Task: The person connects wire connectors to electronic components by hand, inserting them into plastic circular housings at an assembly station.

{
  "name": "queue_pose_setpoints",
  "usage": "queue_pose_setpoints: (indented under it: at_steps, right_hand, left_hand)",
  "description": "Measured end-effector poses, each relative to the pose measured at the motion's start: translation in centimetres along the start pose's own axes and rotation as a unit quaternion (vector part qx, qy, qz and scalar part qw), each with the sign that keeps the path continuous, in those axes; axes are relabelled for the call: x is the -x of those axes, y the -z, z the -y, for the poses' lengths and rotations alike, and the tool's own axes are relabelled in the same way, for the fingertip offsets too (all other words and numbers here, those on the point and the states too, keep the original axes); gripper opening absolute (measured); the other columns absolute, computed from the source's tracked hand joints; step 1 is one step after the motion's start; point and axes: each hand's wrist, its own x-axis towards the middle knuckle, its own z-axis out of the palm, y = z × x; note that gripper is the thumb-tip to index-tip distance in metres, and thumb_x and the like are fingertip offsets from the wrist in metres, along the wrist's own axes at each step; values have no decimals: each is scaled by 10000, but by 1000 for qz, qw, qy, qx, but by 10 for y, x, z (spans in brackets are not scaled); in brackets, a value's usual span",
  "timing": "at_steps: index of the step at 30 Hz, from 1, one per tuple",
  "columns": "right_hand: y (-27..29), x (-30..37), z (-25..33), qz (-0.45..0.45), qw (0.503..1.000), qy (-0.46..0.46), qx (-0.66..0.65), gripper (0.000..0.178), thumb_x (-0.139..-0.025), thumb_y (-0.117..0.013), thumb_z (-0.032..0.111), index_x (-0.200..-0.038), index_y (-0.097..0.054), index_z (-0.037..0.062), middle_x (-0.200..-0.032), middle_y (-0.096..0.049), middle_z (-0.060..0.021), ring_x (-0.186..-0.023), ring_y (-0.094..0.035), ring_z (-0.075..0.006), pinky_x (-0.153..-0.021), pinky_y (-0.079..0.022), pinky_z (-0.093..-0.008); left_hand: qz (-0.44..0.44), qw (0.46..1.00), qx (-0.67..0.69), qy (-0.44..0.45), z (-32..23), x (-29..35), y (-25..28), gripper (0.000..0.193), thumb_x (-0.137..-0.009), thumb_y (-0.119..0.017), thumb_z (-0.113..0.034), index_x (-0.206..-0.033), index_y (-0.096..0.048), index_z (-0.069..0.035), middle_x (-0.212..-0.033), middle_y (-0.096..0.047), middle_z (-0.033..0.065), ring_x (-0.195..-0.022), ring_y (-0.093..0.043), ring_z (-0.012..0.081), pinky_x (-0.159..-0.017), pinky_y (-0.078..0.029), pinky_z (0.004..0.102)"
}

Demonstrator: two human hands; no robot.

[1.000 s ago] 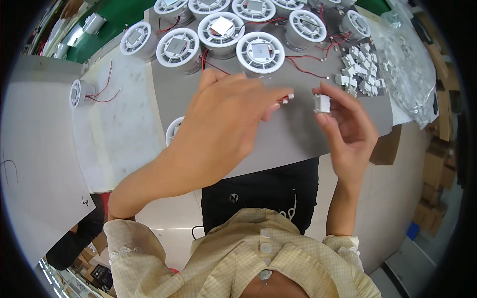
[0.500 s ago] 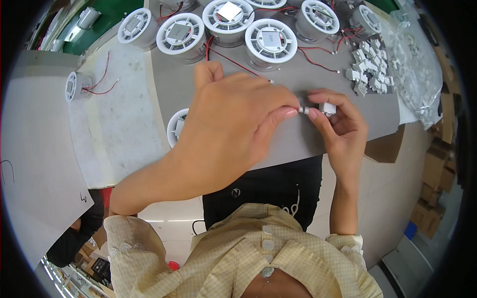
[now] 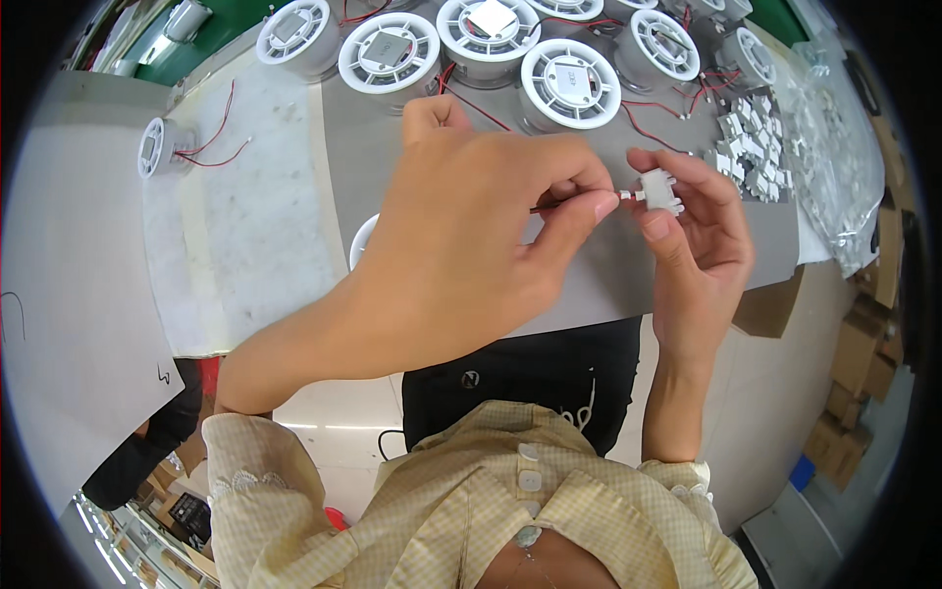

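My left hand (image 3: 481, 226) is closed in a pinch on a thin dark wire (image 3: 546, 207) with a small white plug (image 3: 625, 195) at its end, just past the fingertips. Facing it, my right hand (image 3: 702, 250) grips a small white plastic block with short prongs (image 3: 658, 190) between thumb and fingers. Plug and block meet or nearly meet; whether they are joined I cannot tell. Under my left forearm, a white-rimmed round part (image 3: 361, 241) is mostly hidden. The far end of the held wire is hidden behind my left hand.
Several clear cups with white spoked rims (image 3: 570, 84) and red-black wires stand along the back of the grey mat (image 3: 608, 280). Small white blocks (image 3: 751, 147) lie piled at right, beside a clear plastic bag (image 3: 834, 167). A smaller wired cup (image 3: 162, 147) lies far left.
Both hands have shifted slightly right and away from me. The white block is turned and shows more fully in my right fingers; the wire and plug now show at my left fingertips.
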Motion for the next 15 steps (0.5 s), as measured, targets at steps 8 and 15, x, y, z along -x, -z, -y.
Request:
queue_pose_setpoints:
  at_steps: [8,15]
  right_hand:
    - [-6,-3,4,-13,995,-16,-97,358,-878,-685,-66,-1212,-556,-83,-1223,-643,-254,-1040,-678,-273,-917,-551,-351]
    - [5,-6,7,29,998,49,-3,386,-819,-717,-117,-1178,-578,-82,-1149,-648,-191,-1052,-652,-235,-892,-552,-322]
  left_hand:
    - [-13,1000,2,-12,2,0,-1,46,-876,-744,-170,-874,-727,-128,-727,-714,-52,-625,-606,65,-776,-273,296]
    - [-7,1000,7,-13,2,-1,-1,42,-859,-759,-148,-882,-728,-132,-730,-714,-54,-671,-644,61,-792,-278,298]
